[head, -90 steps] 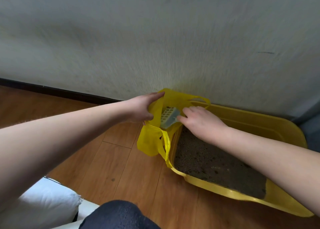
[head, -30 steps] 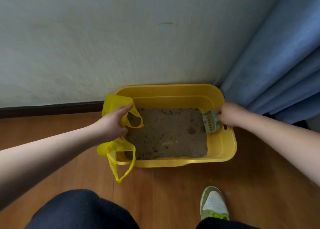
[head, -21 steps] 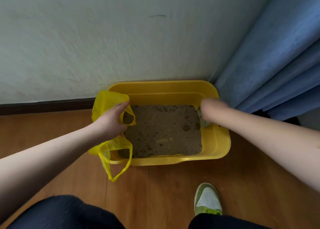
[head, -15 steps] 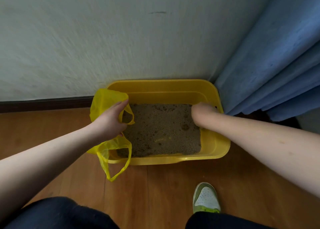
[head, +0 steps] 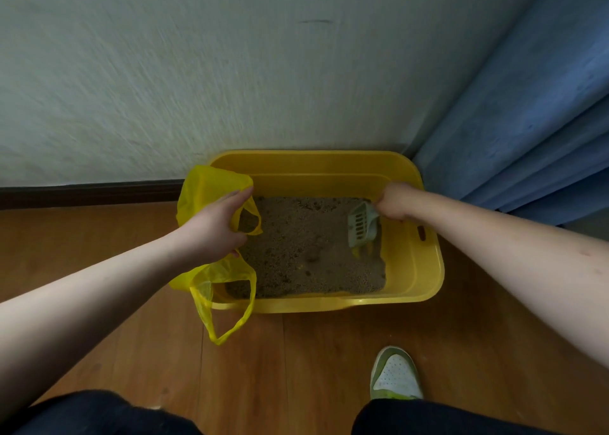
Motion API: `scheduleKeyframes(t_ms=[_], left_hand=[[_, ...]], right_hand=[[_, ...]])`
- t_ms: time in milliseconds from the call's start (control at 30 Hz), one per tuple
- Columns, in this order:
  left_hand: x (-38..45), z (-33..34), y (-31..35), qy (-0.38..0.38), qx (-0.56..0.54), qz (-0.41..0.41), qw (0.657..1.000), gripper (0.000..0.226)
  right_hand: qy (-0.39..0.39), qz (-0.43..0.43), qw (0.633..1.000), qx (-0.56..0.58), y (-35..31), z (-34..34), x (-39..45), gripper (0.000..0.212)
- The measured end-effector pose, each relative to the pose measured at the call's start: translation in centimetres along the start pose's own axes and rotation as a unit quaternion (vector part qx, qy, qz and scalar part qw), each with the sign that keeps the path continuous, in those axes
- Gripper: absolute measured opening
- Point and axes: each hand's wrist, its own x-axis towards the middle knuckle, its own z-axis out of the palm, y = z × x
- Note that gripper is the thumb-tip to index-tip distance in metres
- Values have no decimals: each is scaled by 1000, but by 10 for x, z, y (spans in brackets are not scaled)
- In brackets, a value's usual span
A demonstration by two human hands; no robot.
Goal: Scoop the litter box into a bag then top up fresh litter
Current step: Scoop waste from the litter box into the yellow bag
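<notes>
Litter box: one yellow rectangular plastic litter box (head: 412,269) stood on the wood floor against the wall.
Right hand (head: 393,202): clenched on one pale green slotted scoop (head: 361,225), dipped into the litter (head: 306,246).
Left hand (head: 211,227): thin yellow plastic bag (head: 204,190) gripped at its mouth, at the box's left end.
Handling: bag judged light, limp; best held by rim or its two handles.
</notes>
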Motion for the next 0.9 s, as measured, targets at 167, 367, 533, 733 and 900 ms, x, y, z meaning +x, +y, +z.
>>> scheduleKeyframes(t_ms=[167,367,533,733,900], left_hand=[[0,1,1,1,9,2,1000,87],[2,2,-5,-5,1,4,1000,88],[5,4,-10,8,9,26,1000,90],[4,4,-13,3,3,37,999,92],[6,6,-11,-10,-6,29,1000,92]], right_hand=[[85,27,996,-26,-3,-15,3,23],[100,-20,993,-59,-17,16,1,28],[55,-37,996,-62,-31,43,0,35],[45,-69,992,-95,-44,57,-6,35],[52,-128,988,-67,-55,53,-1,28]])
